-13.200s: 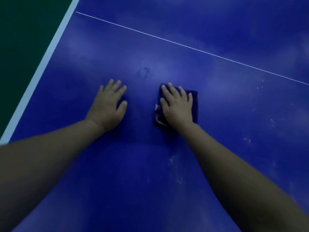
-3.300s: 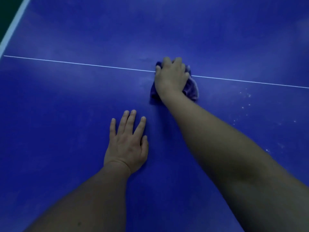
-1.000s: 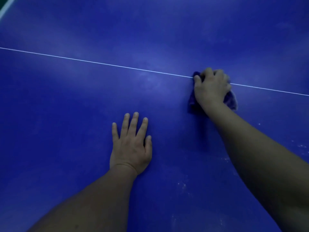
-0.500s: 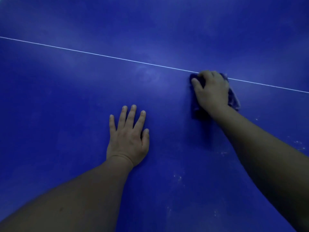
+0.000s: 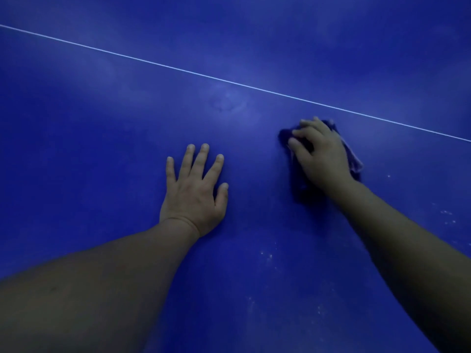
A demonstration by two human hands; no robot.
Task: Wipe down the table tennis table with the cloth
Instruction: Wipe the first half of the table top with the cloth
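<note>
Dim light falls on a blue table tennis table (image 5: 102,123), crossed by a thin white line (image 5: 178,70), with pale specks (image 5: 266,256) near the arms. Left hand (image 5: 193,194) lies flat, fingers spread. Right hand (image 5: 321,154), fingers curled, grips a bunched dark cloth (image 5: 353,159) just below the line.

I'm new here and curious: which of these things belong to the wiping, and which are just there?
In the job: cloth, gripped by the right hand; table; pale specks.
Just there: white line; left hand, flat on the table.
</note>
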